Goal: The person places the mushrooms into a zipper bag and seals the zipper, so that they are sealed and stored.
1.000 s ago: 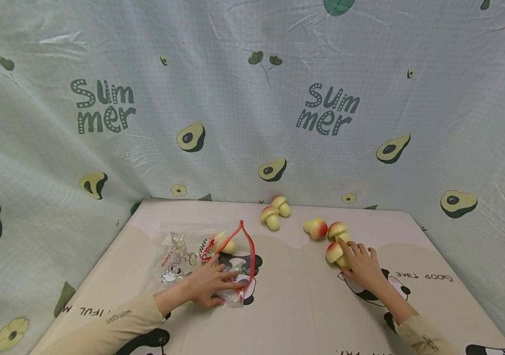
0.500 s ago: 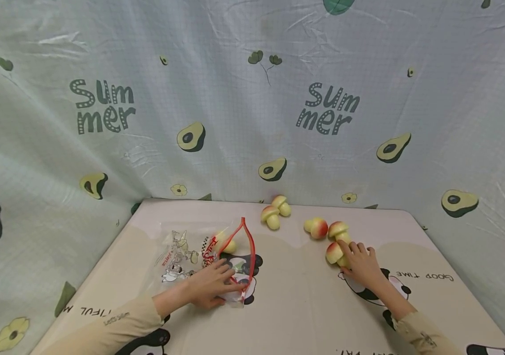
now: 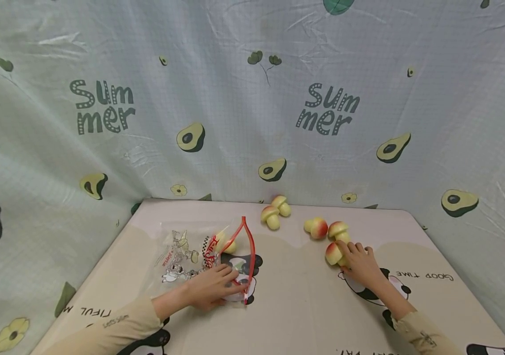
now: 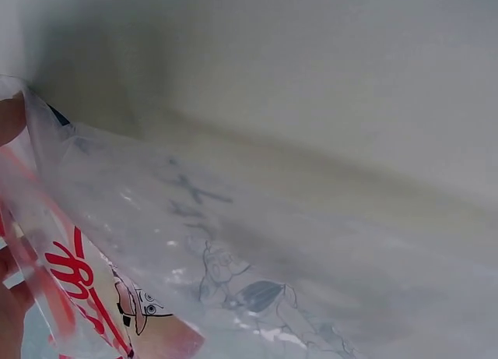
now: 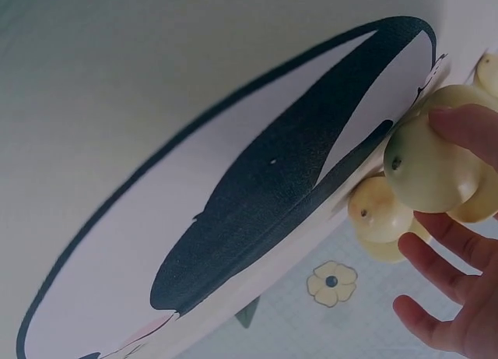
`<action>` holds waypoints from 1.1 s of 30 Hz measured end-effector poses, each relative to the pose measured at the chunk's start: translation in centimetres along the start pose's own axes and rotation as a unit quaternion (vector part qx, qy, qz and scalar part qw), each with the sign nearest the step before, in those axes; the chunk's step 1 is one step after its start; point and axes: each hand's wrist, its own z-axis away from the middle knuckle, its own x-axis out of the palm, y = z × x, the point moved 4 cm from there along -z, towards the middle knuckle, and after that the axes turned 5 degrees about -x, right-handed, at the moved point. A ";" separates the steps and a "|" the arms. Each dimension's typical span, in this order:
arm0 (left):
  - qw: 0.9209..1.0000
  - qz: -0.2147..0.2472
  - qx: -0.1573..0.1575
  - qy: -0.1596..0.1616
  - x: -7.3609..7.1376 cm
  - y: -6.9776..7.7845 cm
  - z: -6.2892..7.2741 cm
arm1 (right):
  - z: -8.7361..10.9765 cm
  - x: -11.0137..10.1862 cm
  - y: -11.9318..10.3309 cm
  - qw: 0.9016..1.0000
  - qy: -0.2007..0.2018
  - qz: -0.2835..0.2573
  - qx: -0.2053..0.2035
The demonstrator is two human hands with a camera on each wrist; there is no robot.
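Note:
A clear zip bag (image 3: 181, 268) with red edging and cartoon print lies at the left, a yellow toy mushroom (image 3: 230, 246) showing through it. My left hand (image 3: 211, 287) holds the bag near its mouth; in the left wrist view, the thumb (image 4: 11, 119) and fingers sit on either side of the plastic. Over at the right, my right hand (image 3: 360, 266) grips a yellow toy mushroom with a red-tinged cap (image 3: 333, 254). Thumb and forefinger pinch its pale stem (image 5: 432, 168) in the right wrist view, while the other fingers spread away.
Two more mushrooms, one red-capped (image 3: 319, 229) and one upright (image 3: 338, 230), lie just beyond my right hand. Another pair (image 3: 271, 218) sits at the table's back edge. A printed curtain (image 3: 234, 98) hangs behind the panda-patterned table (image 3: 296, 305).
My left hand has shifted slightly, and the bag's red-edged mouth has moved a little up and to the right. My right hand stays almost still at the mushroom.

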 end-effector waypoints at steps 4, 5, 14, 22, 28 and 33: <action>1.000 -0.011 0.007 0.009 0.0 0.0 0.0 | -0.1 0.1 0.0 1.000 0.003 0.003 -0.003; 1.000 -0.012 0.008 0.009 0.0 0.0 0.0 | -0.1 0.1 0.0 1.000 0.006 0.005 -0.005; 1.000 -0.018 0.011 0.002 0.0 0.1 0.1 | -0.2 0.2 0.0 0.999 0.005 -0.041 -0.005; 1.000 -0.016 0.024 0.005 -0.4 0.3 -0.1 | 0.0 0.3 -0.1 0.997 -0.007 -0.082 0.006; 0.999 -0.025 0.030 0.001 -0.3 0.4 -0.2 | -0.1 0.2 0.0 0.997 -0.014 -0.079 0.004; 0.999 -0.029 0.030 -0.002 -0.1 0.5 -0.3 | -0.1 0.2 -0.1 0.997 -0.016 -0.071 0.001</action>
